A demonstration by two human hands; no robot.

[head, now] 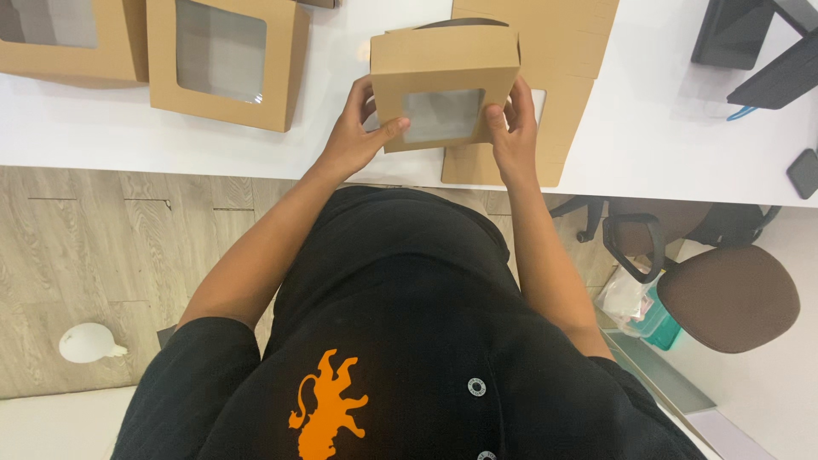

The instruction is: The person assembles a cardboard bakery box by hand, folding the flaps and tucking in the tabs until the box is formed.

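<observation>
A person in a black shirt holds a brown cardboard box (444, 85) with a clear window above the edge of a white worktop (102, 136), in the upper middle of the frame. The left hand (356, 132) grips the box's left side: its fingers (363, 95) are curled round the edge, with the thumb laid flat across the lower left corner of the window. The right hand (514, 128) clamps the right side, thumb pressed against the window's right border and the other fingers wrapped behind the box wall. Both hands are closed on the cardboard, not spread.

Through the window nothing can be made out inside the box; the film looks pale and cloudy. Beneath and behind it lies a stack of flat cardboard blanks (554, 77), reaching from the top centre down to the worktop's near edge. Two more window boxes sit at the upper left: one (226, 60) just left of the held box, and another (64, 38) cut off by the corner of the frame. Their contents cannot be told either.

Both forearms rise from the bottom of the frame, bent at the elbows and converging on the box, wrists nearly level. A brown office chair (728, 294) stands at the lower right, on the floor beside the worktop.
</observation>
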